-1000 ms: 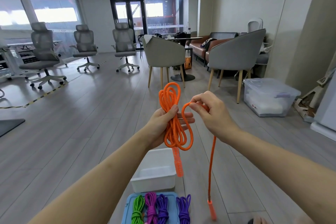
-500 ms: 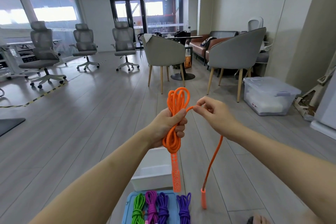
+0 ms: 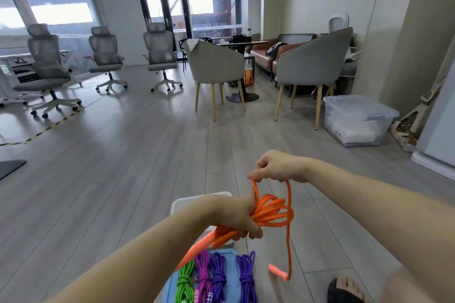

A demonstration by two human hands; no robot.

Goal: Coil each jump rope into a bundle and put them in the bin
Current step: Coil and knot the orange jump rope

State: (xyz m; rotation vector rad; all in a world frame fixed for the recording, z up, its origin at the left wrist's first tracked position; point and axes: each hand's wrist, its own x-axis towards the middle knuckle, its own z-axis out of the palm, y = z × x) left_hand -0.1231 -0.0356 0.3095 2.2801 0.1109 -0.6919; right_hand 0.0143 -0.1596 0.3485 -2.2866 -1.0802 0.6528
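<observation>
My left hand (image 3: 236, 216) grips a coiled orange jump rope (image 3: 272, 213) around its middle, with the loops pointing right and one orange handle (image 3: 197, 248) slanting down to the left. My right hand (image 3: 278, 167) pinches the rope's free strand just above the coil. That strand hangs down to the second handle (image 3: 278, 272) near the floor. Below my left arm stands a white bin (image 3: 197, 200), mostly hidden. A blue tray (image 3: 231, 275) in front of it holds green, magenta and purple rope bundles (image 3: 214, 275).
Grey plank floor all around. Two grey armchairs (image 3: 216, 66) and a round table stand ahead, office chairs (image 3: 46, 66) at the left. A lidded clear storage box (image 3: 357, 120) sits at the right wall. A foot (image 3: 344, 289) shows at the bottom right.
Both hands have dropped lower. The left hand turned the coil from upright to lying sideways. The right hand carried the free strand over and above the coil, and the loose handle swung.
</observation>
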